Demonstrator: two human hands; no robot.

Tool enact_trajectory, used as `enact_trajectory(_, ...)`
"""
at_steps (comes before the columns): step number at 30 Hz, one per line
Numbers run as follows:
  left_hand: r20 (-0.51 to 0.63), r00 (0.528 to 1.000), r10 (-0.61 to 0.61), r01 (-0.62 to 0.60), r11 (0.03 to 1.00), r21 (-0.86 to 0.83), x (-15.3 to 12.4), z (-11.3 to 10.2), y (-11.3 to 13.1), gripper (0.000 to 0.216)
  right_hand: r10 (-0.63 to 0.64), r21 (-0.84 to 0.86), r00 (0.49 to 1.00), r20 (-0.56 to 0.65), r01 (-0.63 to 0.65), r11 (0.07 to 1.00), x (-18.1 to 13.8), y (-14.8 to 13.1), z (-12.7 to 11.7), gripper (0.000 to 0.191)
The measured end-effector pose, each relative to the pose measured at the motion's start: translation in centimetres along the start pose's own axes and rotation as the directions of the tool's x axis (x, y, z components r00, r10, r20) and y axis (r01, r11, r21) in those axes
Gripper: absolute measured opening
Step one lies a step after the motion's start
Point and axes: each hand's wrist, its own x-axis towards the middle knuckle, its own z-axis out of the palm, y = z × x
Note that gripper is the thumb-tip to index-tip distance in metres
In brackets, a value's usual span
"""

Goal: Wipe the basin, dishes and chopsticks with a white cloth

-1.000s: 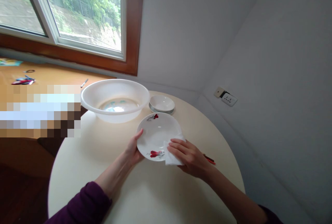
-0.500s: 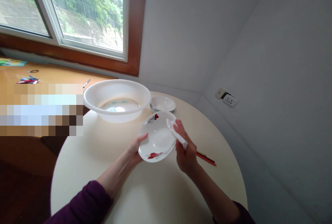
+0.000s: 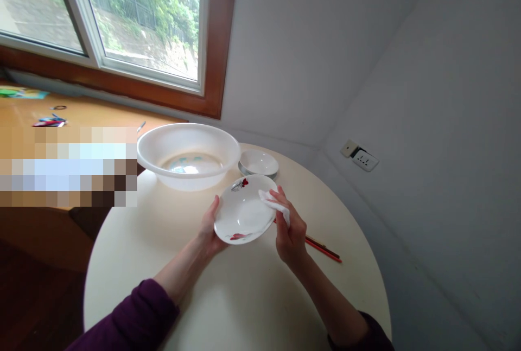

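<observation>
A white plate point(image 3: 244, 212) with red flower prints is held tilted above the table. My left hand point(image 3: 211, 231) grips its left side, thumb at the rim and the other fingers hidden underneath. In my right hand point(image 3: 291, 231) is a folded white tissue point(image 3: 274, 202), pressed against the plate's right inner side near the rim. Behind the plate, a stack of white dishes point(image 3: 260, 163) stands on the table. A pair of chopsticks point(image 3: 323, 249), one reddish and one brown, lies beside my right hand and partly behind it.
A large translucent white basin point(image 3: 150, 164) with some water in it stands at the back left of the round cream table point(image 3: 134, 264). Farther left is a wooden desk point(image 3: 93, 112) with several pens. A wall with a socket point(image 3: 365, 160) borders the right side.
The plate has tipped, its near edge rising a little, and my left thumb has shifted from its inner face to the rim. The tissue has moved slightly left; the view has shifted a little.
</observation>
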Motion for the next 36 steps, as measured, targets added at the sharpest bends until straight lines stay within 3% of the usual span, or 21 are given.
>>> enact_trajectory(2,0.003,0.998,0.066,-0.066,0.997,0.033,0.1,0.0,0.1,0.057,-0.096,-0.032,0.98,0.174,0.103,0.994,0.4,0.8,-1.7,0.029)
enact_trajectory(3,0.0,0.996,0.094,-0.094,0.994,0.054,0.3,0.0,0.1,0.056,-0.139,-0.056,0.946,0.292,0.162,0.985,0.6,1.3,-2.7,0.027)
enact_trajectory(6,-0.003,0.996,0.086,-0.085,0.989,0.122,0.9,-0.4,-0.1,0.055,-0.147,-0.127,0.792,0.592,0.272,0.954,1.5,2.5,-5.4,0.025)
enact_trajectory(8,-0.003,1.0,0.021,-0.02,0.985,0.17,1.1,-0.7,-0.2,0.057,-0.128,-0.153,0.708,0.695,0.319,0.935,2.1,3.1,-6.5,0.025)
enact_trajectory(11,0.015,0.996,-0.091,0.084,0.969,0.233,1.0,-1.1,-0.3,0.06,-0.133,-0.153,0.657,0.742,0.359,0.921,2.6,3.9,-7.1,0.026)
enact_trajectory(13,0.027,0.989,-0.142,0.131,0.958,0.255,0.7,-1.1,-0.3,0.06,-0.123,-0.15,0.673,0.73,0.333,0.931,2.6,4.5,-7.0,0.029)
enact_trajectory(15,0.02,0.988,-0.152,0.142,0.955,0.261,0.5,-1.1,-0.3,0.06,-0.082,-0.155,0.739,0.669,0.247,0.956,2.3,5.2,-6.7,0.031)
enact_trajectory(17,-0.001,0.99,-0.143,0.139,0.956,0.258,0.4,-1.1,-0.4,0.059,0.022,-0.171,0.856,0.517,0.079,0.982,1.8,6.0,-6.1,0.033)
enact_trajectory(19,-0.015,0.991,-0.131,0.131,0.962,0.238,0.5,-1.1,-0.5,0.059,0.221,-0.14,0.94,0.262,-0.189,0.972,1.3,6.5,-5.3,0.037)
enact_trajectory(20,-0.019,0.992,-0.124,0.125,0.968,0.219,0.5,-1.1,-0.6,0.059,0.341,-0.09,0.932,0.124,-0.332,0.939,1.1,6.5,-4.8,0.041)
enact_trajectory(23,-0.024,0.996,-0.086,0.088,0.986,0.141,0.7,-0.9,-0.7,0.057,0.608,0.114,0.778,-0.157,-0.598,0.794,0.5,5.3,-2.8,0.052)
enact_trajectory(25,-0.024,0.998,-0.061,0.063,0.993,0.103,0.8,-0.8,-0.6,0.056,0.657,0.206,0.727,-0.203,-0.624,0.754,0.2,3.5,-1.3,0.053)
enact_trajectory(26,-0.028,0.998,-0.05,0.053,0.994,0.094,0.9,-0.8,-0.6,0.055,0.653,0.246,0.74,-0.161,-0.611,0.753,0.0,2.4,-0.6,0.051)
enact_trajectory(31,-0.098,0.994,-0.056,0.071,0.985,0.159,1.2,-1.4,-0.9,0.045,0.476,0.341,0.878,-0.045,-0.435,0.833,-1.0,-1.3,2.2,0.047)
enact_trajectory(33,-0.12,0.993,-0.026,0.055,0.967,0.247,1.3,-1.7,-1.1,0.036,0.397,0.277,0.917,-0.04,-0.372,0.886,-1.3,-1.7,2.6,0.047)
enact_trajectory(36,-0.128,0.984,0.125,-0.059,0.902,0.427,1.3,-1.9,-1.5,0.028,0.26,0.112,0.966,-0.005,-0.258,0.96,-1.6,-2.0,2.9,0.049)
